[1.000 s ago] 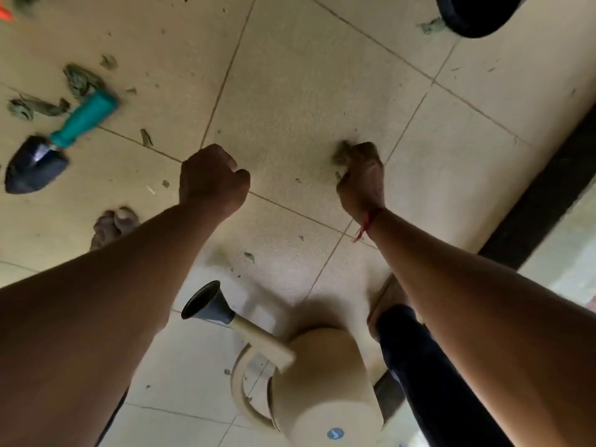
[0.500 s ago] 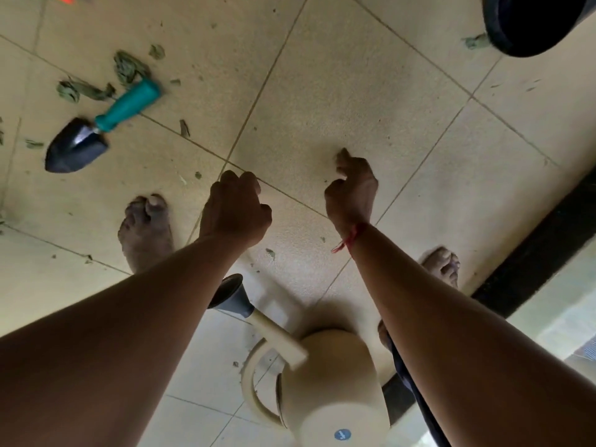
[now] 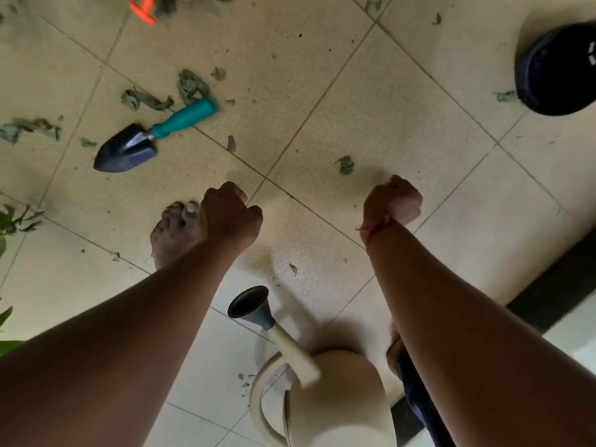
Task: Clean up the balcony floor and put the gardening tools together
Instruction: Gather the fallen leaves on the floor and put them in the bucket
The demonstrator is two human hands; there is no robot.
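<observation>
**Head view: two curled fists over a leaf-strewn tile floor**

Nearest, at the bottom edge, a cream plastic watering can (image 3: 338,398) stands on the floor. Its body is smooth and rounded, with a looped handle on the left. A straight spout runs up and left to a dark grey flared rose (image 3: 250,306). A few crumbs of debris lie just left of the handle.

Both bare forearms reach forward above the can. The left hand (image 3: 230,214) is curled into a tight fist, knuckles up. I cannot tell whether anything is inside it. The right hand (image 3: 392,201) is also balled up, with a thin red thread (image 3: 374,227) tied at the wrist. Its contents are hidden too. A dusty bare foot (image 3: 172,230) shows just left of the left hand.

The floor (image 3: 387,108) is matt beige square tile with thin dark grout lines and a grainy, dusty look. One crumpled dry leaf (image 3: 345,164) lies just beyond the right hand.

Farther left, a hand trowel (image 3: 151,137) lies flat, with a dark pointed metal blade and a ribbed teal handle. Shrivelled grey-green leaves (image 3: 190,85) are scattered around the handle and off to its left.

At the far edge, an orange plastic tool (image 3: 145,8) is only partly in view. Far right sits a round black pot (image 3: 558,69), with a scrap of leaf beside it.
</observation>
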